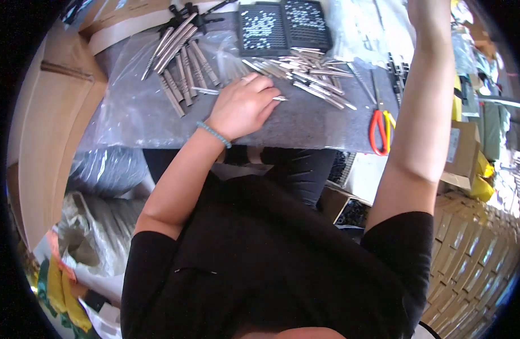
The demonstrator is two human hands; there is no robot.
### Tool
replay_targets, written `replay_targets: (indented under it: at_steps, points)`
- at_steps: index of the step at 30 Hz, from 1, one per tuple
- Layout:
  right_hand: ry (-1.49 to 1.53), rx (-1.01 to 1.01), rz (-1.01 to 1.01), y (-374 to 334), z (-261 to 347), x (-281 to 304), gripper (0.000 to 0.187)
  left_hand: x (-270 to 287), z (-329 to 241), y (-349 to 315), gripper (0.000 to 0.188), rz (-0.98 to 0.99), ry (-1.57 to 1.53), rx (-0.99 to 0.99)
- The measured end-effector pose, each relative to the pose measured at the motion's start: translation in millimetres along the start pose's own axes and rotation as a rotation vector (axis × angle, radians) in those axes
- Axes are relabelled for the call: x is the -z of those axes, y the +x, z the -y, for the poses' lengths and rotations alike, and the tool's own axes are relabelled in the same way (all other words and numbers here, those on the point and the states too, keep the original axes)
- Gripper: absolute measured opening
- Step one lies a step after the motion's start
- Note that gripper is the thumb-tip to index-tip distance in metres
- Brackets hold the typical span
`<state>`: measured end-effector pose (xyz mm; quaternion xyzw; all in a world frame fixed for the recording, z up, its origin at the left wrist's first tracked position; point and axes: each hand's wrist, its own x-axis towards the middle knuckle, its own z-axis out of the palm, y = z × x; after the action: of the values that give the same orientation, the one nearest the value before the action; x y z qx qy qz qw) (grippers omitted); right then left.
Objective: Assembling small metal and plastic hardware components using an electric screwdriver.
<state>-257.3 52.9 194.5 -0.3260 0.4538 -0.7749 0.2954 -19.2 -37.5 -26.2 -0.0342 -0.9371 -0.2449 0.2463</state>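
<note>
My left hand (pixel 244 104), with a beaded bracelet on its wrist, is closed over the grey worktable (pixel 322 127). A slim silvery rod (pixel 204 90) pokes out on both sides of its fingers. Just beyond and to the right lies a loose pile of thin shiny metal rods (pixel 325 85). Thicker metal tubes (pixel 183 73) lie in a bunch to the left of that hand. My right arm (pixel 424 101) stretches up past the table's right side, and its hand is beyond the upper edge of the picture.
Two black trays (pixel 263 28) of small shiny pieces stand at the back. Scissors (pixel 378 127) with red and yellow handles lie right, beside my right arm. Clear plastic sheeting (pixel 124 107) covers the table's left. Cardboard boxes (pixel 51 130) border the left side; stacked cartons (pixel 475 260) stand at right.
</note>
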Motion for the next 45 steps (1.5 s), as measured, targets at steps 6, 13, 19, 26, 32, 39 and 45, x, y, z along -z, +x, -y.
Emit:
replay_targets:
  at_steps: [6,13,19,26,32,39,45]
  points:
    - [-1.255,0.06,-0.308,-94,-14,109,0.042,-7,-4,7,0.017,0.023,-0.022,-0.011]
    - [-1.559,-0.092,-0.274,-159,-91,107,0.026,-3,1,10,0.017,0.026,0.021,0.005]
    - [-0.899,0.366,-0.116,-58,-74,34,0.068,-6,7,14,0.01,-0.03,-0.007,-0.023]
    - [-0.38,0.238,0.049,21,-68,-21,0.049,1,-2,-2,0.013,-0.053,0.009,-0.029]
    - [-0.131,0.267,0.203,15,-60,-30,0.055,-2,-7,-7,0.012,-0.006,-0.011,-0.026]
    - [-0.277,0.447,0.255,-1,-24,-44,0.052,-8,4,8,0.008,-0.078,-0.003,-0.064]
    - [-0.373,0.513,0.053,-40,-47,-62,0.045,-5,11,11,0.013,-0.058,0.035,-0.01]
